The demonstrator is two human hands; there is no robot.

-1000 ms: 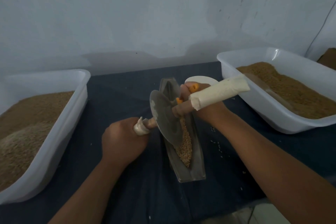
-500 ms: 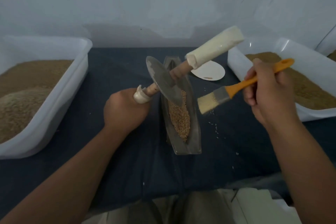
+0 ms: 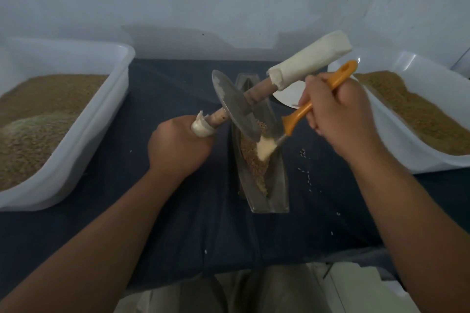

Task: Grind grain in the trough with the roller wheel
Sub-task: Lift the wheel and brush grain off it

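Note:
A narrow metal trough [image 3: 277, 193] lies on the dark cloth in the middle, with brown grain [image 3: 256, 170] in its groove. The roller wheel [image 3: 235, 104], a grey metal disc on a wooden axle, is tilted up over the trough's far half. My left hand [image 3: 178, 147] grips the axle's near, white-wrapped end. The far handle [image 3: 310, 58] is wrapped in white and sticks up to the right, free. My right hand [image 3: 335, 114] holds an orange-handled brush [image 3: 300, 117]. Its pale bristles touch the wheel's lower edge and the grain.
A white tub [image 3: 76, 140] with grain stands at the left, and another white tub [image 3: 396, 150] with grain at the right. A small white plate [image 3: 288, 94] lies behind the trough. Loose grains are scattered on the dark cloth [image 3: 193, 223] right of the trough. A pale wall rises behind.
My right hand has brought the brush left and down, from beside the trough to the wheel's lower edge. The left hand keeps its grip on the tilted wheel.

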